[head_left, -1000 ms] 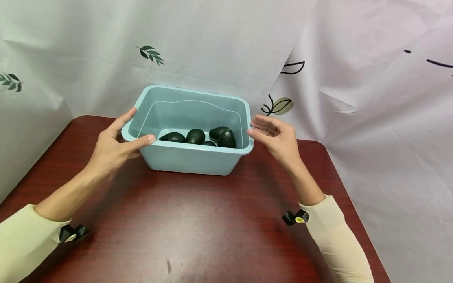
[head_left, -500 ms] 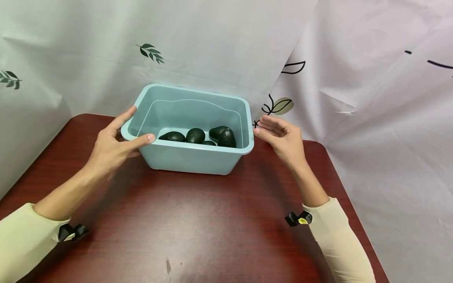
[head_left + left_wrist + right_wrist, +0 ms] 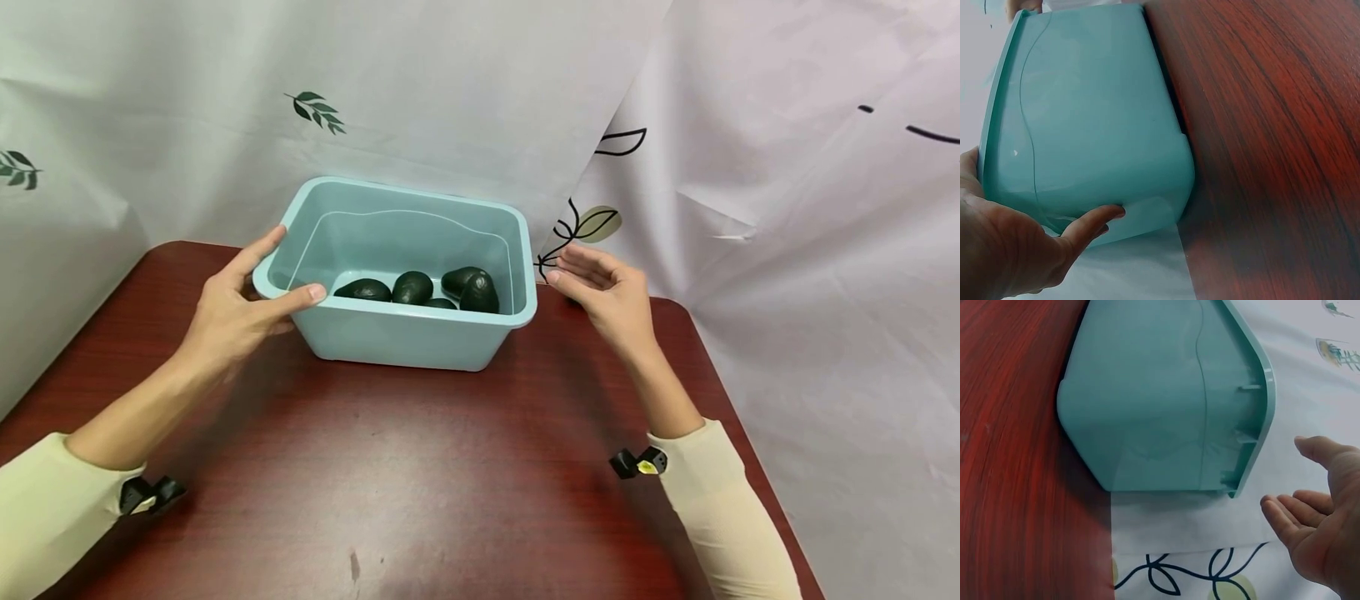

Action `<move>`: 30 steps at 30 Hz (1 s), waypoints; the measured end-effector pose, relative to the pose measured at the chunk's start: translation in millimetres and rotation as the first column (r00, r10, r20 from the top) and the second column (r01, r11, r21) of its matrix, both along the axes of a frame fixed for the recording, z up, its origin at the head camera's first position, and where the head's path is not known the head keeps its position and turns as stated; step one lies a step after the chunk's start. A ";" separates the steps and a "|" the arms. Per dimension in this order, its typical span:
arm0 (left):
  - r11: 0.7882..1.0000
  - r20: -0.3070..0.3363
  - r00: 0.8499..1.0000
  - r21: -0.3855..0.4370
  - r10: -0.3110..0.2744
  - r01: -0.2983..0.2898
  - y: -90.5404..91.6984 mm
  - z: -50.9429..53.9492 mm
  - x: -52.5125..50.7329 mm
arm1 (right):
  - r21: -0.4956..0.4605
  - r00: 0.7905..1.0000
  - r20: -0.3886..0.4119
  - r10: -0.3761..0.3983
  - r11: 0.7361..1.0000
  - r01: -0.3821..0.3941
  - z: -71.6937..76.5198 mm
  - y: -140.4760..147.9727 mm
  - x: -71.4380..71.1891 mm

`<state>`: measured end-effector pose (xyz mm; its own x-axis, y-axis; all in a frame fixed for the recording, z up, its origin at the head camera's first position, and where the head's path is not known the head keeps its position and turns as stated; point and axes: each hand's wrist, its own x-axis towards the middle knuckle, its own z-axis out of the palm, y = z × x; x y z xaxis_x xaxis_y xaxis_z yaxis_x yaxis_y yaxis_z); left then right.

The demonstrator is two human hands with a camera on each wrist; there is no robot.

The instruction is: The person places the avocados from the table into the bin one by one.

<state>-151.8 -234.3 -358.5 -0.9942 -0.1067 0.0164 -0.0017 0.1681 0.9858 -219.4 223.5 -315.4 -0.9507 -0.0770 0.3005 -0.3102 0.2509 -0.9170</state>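
A light blue plastic bin (image 3: 401, 337) stands upright on the table with several dark green avocados (image 3: 412, 288) lying on its floor. Its front wall partly hides them in the head view. My left hand (image 3: 232, 321) holds the bin's near left corner, with the thumb over the rim; the left wrist view shows other fingers (image 3: 1092, 224) bent against the wall under that rim. Off the bin's right end, my right hand (image 3: 617, 304) hovers with relaxed fingers and holds nothing. A gap between that hand (image 3: 1329, 515) and the rim shows in the right wrist view.
The dark red wooden table (image 3: 420, 467) has rounded far corners. Close behind the bin hangs a white cloth (image 3: 450, 92) with printed leaves, and it also runs along both sides. A small black camera (image 3: 637, 462) sits at each sleeve cuff.
My right hand has drawn away from the bin's right rim, moving right. The left hand keeps its place on the corner, and the bin and avocados stay put.
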 end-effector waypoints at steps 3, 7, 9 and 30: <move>1.000 -0.001 1.000 0.012 -0.001 0.001 0.4 0.4 -0.5 | -0.008 1.000 -0.015 -0.006 1.000 0.006 -0.5 3.6 -1.5; 1.000 0.001 1.000 0.023 -0.002 0.002 1.2 0.6 -0.9 | -0.010 0.999 -0.024 -0.034 0.999 0.034 -4.5 9.8 -4.2; 1.000 0.002 1.000 0.011 -0.002 0.002 1.5 0.6 -0.8 | -0.003 0.998 -0.021 -0.052 0.999 0.052 -7.5 13.8 -5.7; 1.000 0.006 1.000 -0.006 0.003 -0.003 0.6 -0.3 -0.4 | 0.246 0.971 0.073 -0.227 0.948 0.203 -37.9 72.1 -44.8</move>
